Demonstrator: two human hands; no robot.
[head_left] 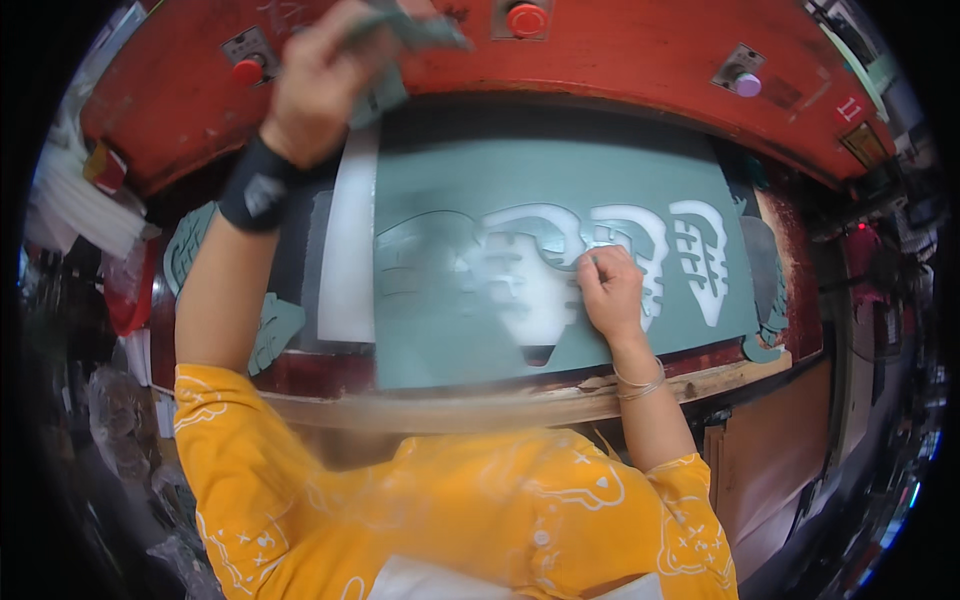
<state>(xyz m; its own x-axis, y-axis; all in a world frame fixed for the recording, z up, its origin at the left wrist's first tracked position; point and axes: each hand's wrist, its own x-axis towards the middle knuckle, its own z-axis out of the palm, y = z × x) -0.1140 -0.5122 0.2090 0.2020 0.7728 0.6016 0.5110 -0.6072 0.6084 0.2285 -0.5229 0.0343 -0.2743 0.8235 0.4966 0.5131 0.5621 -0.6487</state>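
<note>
A grey-green sheet (pixel 560 165) lies over a white board (pixel 345 240), which shows white through several curved, toothed cut-outs. My left hand (pixel 318 88), in a black wristband, is raised at the upper left, smeared by motion. Its fingers are closed on a green cut piece (pixel 425 30), and another bit of green hangs below them. My right hand (pixel 612 292) is closed, thumb and fingertips at a narrow strip of the sheet between two cut-outs. Left of it, a shape outlined in the sheet is partly blurred.
A red machine beam (pixel 620 50) spans the back, with a red push button (pixel 526 19) and a lilac button (pixel 746 84). Cut green pieces (pixel 278 330) lie left of the sheet, and others (pixel 765 340) lie right. A wooden rail (pixel 690 387) edges the front.
</note>
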